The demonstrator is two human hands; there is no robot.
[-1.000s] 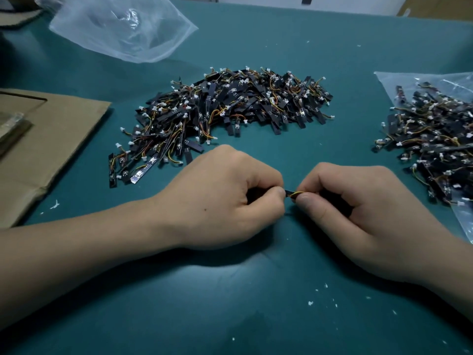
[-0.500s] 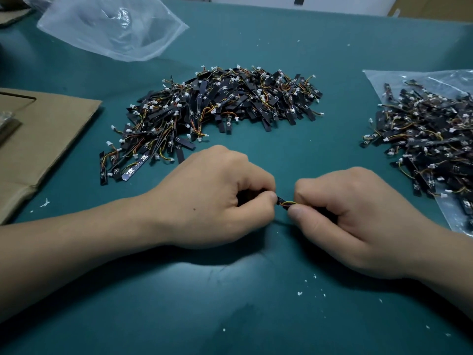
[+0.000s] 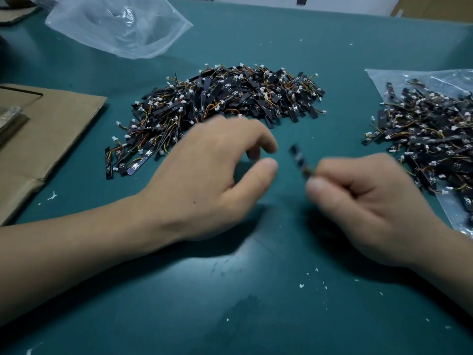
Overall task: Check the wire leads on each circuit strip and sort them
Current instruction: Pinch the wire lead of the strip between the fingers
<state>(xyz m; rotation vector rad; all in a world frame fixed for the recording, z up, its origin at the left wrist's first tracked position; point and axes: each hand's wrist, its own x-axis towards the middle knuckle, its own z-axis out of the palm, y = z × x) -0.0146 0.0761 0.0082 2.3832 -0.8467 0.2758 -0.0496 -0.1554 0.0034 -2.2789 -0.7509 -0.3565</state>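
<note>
A big heap of black circuit strips (image 3: pixel 225 103) with orange and yellow wire leads and white plugs lies on the green mat beyond my hands. A second heap of strips (image 3: pixel 432 134) lies at the right on a clear plastic bag. My right hand (image 3: pixel 368 201) pinches one black circuit strip (image 3: pixel 298 160) by its wire end, and the strip sticks up and to the left, blurred. My left hand (image 3: pixel 217 175) hovers just left of it with fingers loosely spread and holds nothing.
An empty clear plastic bag (image 3: pixel 120 24) lies at the back left. Flat brown cardboard (image 3: pixel 48 139) covers the left edge of the mat. Small white scraps (image 3: pixel 302 285) dot the mat near me.
My left hand has let go of the strip and opened, moving slightly up and left. My right hand alone holds the strip now and has lifted it.
</note>
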